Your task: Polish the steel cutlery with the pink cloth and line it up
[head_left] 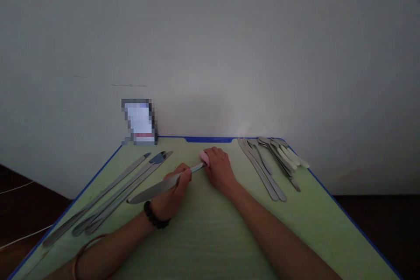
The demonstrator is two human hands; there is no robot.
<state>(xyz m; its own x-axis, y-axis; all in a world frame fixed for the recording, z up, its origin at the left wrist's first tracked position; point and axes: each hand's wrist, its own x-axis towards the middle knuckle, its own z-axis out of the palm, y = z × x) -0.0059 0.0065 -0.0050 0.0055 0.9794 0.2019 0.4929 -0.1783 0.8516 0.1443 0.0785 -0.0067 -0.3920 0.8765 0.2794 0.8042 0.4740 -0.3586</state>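
Observation:
Over the middle of the table, a long silver table knife point(160, 188) slants from lower left to upper right. My left hand point(179, 188), with a dark beaded bracelet at the wrist, is closed around its middle. The knife's far end reaches a soft pink piece point(204, 157), perhaps a cloth or sponge. My right hand point(219, 167) is closed over that pink piece, its fingers curled and partly hidden. Several table knives point(123, 192) lie side by side left of my left hand.
At the right lie two more knives point(262, 170), several spoons and forks point(274, 155), and white-handled cutlery point(293, 155). A blurred-out phone-like screen point(140, 120) stands at the back left. The green tabletop point(203, 245) has a blue edge and meets a grey wall.

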